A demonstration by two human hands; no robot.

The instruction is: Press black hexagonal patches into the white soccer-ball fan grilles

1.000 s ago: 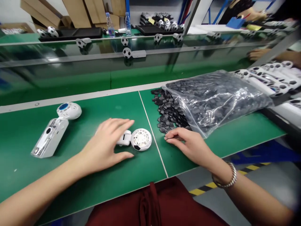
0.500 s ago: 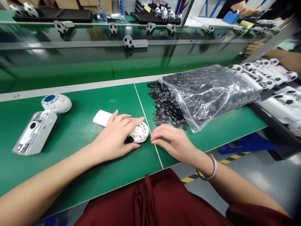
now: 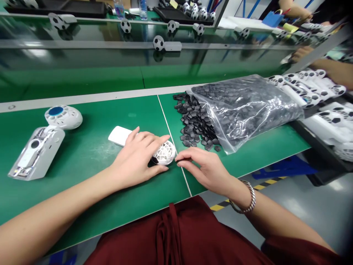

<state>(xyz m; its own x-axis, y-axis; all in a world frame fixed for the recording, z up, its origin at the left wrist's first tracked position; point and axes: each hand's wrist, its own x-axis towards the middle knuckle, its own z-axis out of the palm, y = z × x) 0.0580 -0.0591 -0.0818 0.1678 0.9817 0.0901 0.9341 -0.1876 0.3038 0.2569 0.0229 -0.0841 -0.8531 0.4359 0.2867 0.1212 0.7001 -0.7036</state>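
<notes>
Over at the back, two clear bottles (image 3: 119,10) stand between black trays (image 3: 68,7); further right there's a blue box (image 3: 272,19), a co-worker's hand (image 3: 302,53) showing lower down, and down here yellow-black tape (image 3: 217,207) stripes the grey floor (image 3: 325,206).

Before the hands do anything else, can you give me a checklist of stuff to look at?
1. White gadget steady: looks ok; the left grip lies across it on the table.
2. Round grille in sight: ok; most of it shows beyond the fingers.
3. Right grip nearby: ok; it's right by the grille's edge, though touching or not is hard to see.
4. Black piece ready in it: cannot tell; a dark sliver shows in the pinch, too small to name.
5. Spare black pieces close: ok; a loose pile lies beside the bag.
6. Other gadget out of the way: ok; it lies apart, farther left.
</notes>
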